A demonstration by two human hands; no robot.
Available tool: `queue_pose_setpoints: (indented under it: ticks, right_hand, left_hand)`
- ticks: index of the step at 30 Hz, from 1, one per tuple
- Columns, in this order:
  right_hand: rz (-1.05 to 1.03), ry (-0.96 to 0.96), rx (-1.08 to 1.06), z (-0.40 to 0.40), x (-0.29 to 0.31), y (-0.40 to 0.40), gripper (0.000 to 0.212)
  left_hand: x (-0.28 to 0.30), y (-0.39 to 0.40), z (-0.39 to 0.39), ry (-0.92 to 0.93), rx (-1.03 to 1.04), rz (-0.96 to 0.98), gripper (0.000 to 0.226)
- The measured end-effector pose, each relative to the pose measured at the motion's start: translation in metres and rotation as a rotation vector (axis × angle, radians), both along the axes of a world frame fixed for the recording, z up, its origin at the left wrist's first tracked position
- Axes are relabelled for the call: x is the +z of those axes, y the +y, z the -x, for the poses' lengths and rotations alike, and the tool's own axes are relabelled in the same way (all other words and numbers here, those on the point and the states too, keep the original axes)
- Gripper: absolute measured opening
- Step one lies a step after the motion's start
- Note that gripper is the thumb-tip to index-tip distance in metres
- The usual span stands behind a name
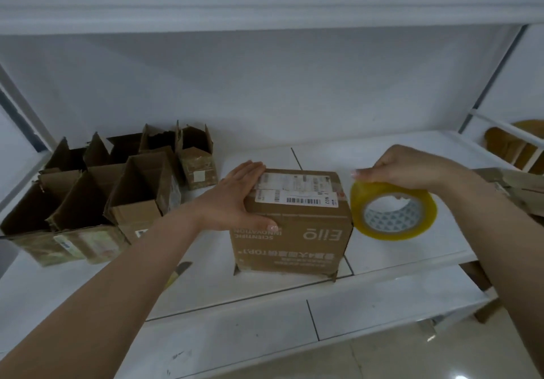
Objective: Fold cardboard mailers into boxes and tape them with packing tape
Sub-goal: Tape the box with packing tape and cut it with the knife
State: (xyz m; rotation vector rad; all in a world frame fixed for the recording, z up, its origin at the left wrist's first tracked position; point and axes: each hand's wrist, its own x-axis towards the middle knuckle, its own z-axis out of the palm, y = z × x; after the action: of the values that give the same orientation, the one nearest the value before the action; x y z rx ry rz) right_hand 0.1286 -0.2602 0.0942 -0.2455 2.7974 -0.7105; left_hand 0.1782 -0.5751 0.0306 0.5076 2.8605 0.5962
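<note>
A closed brown cardboard box [297, 231] with a white shipping label on top stands in the middle of the white shelf [382, 290]. My left hand [235, 199] rests on the box's top left edge, fingers straight along the top and thumb on the front face. Just right of the box, my right hand [409, 169] grips a roll of yellowish packing tape [393, 209] by its upper rim, holding it on edge above the shelf.
Several open-topped cardboard boxes [97, 190] stand clustered at the left of the shelf. Flattened cardboard [518, 190] lies at the right edge, with more beyond a white rail. A small dark object [179, 272] lies on the shelf near my left forearm.
</note>
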Motion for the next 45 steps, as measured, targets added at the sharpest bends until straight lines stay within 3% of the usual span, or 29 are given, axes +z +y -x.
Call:
queue_pose_setpoints:
  ticks: [8,12,16,19,23,25,29,32,35,37,39,45]
  right_hand:
    - [0.128,-0.121,-0.062,0.000,-0.047,-0.001,0.067]
    - [0.141,-0.105,-0.058,-0.001,-0.050,-0.002,0.067]
    - [0.099,-0.092,-0.065,-0.003,-0.053,-0.004,0.063]
    - [0.105,-0.071,-0.089,-0.003,-0.055,-0.005,0.061]
    - [0.101,-0.052,-0.084,-0.003,-0.056,-0.008,0.060]
    - [0.092,-0.034,-0.075,-0.002,-0.054,-0.008,0.061]
    - [0.073,-0.006,-0.057,-0.003,-0.057,-0.006,0.064]
    - [0.085,-0.016,-0.065,-0.002,-0.058,-0.006,0.066]
    - [0.070,-0.016,-0.079,0.000,-0.056,-0.007,0.078]
    - [0.058,-0.019,-0.078,0.001,-0.056,-0.009,0.080]
    - [0.056,-0.025,-0.078,-0.001,-0.056,-0.009,0.080]
    - [0.120,-0.041,-0.086,-0.009,-0.057,-0.007,0.075]
  left_hand:
    - [0.004,0.000,-0.001,-0.015,-0.003,0.046,0.131]
    - [0.018,0.003,-0.001,-0.079,-0.006,0.218,0.129]
    - [0.021,0.042,-0.005,0.097,-0.063,0.261,0.114]
    - [0.006,0.074,-0.012,0.138,-0.176,0.306,0.099]
    - [-0.003,0.075,-0.010,0.192,-0.147,0.379,0.094]
    - [-0.003,0.073,-0.013,0.230,-0.121,0.241,0.084]
    - [-0.006,0.046,-0.030,0.502,0.236,-0.617,0.042]
    - [-0.021,0.005,-0.044,0.742,0.641,-0.710,0.020]
    - [-0.052,-0.028,-0.058,0.538,0.891,-0.492,0.013]
    - [-0.080,-0.040,-0.066,0.247,0.885,-0.149,0.021]
    - [-0.103,-0.044,-0.075,0.051,0.883,0.064,0.034]
    - [-0.143,-0.052,-0.099,-0.113,0.950,0.296,0.040]
